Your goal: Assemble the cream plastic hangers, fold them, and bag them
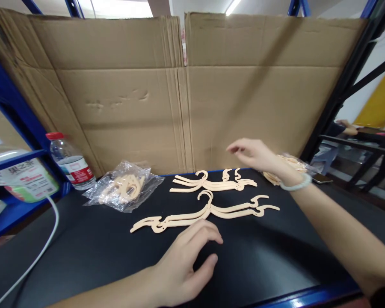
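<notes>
Two bare hands apart at the hangers, neither with anything visible in its grip.
The left hand (189, 261) is loosely curled, a wide gap between thumb and fingers, just on the near side of the near hangers (209, 208); contact cannot be told. The right hand (255, 155), slightly blurred, is raised beyond them with fingers loosely bent, a pale bracelet (297, 184) on its wrist. The near hangers lie unfolded across the middle of the black table (259, 261); just beyond are the far hangers (220, 185), with curved pieces (226, 175) near their right part. A clear bag (107, 182) of beige parts lies to the left, beside a red-capped bottle (73, 164). Cardboard (131, 107) stands at the far side.
</notes>
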Demonstrator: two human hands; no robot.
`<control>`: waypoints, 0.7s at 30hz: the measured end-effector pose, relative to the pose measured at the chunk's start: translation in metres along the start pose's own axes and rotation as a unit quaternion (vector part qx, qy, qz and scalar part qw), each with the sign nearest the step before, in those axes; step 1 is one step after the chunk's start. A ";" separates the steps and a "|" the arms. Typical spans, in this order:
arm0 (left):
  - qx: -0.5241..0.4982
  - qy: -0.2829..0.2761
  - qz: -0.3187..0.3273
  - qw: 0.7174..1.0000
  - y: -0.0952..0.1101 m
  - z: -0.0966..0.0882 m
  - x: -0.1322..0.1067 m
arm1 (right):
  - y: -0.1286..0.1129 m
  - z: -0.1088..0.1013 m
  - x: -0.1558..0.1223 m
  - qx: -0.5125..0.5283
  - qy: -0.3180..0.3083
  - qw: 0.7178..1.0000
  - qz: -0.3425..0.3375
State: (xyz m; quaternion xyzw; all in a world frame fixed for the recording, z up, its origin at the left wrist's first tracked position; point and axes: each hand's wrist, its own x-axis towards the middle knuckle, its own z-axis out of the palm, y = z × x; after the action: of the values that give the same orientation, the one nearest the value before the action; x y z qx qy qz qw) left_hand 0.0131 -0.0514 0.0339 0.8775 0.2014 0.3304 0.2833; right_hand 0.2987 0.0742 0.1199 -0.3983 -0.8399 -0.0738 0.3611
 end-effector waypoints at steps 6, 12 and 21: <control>0.015 -0.098 -0.050 0.994 -0.024 0.013 -0.003 | 0.079 0.074 -0.028 -0.110 -0.180 0.976 0.050; 0.030 -0.128 -0.047 0.990 -0.020 0.009 -0.001 | 0.101 0.086 -0.044 -0.147 -0.238 0.960 0.011; 0.018 -0.133 -0.058 0.989 -0.023 0.010 0.001 | 0.096 0.081 -0.041 -0.202 -0.286 0.936 -0.022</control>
State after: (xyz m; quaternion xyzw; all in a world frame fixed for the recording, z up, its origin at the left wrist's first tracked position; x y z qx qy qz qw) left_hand 0.0169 -0.0368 0.0134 0.9055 0.2180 0.1899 0.3105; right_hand 0.3410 0.1465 0.0177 -0.4484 -0.8837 -0.1331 0.0158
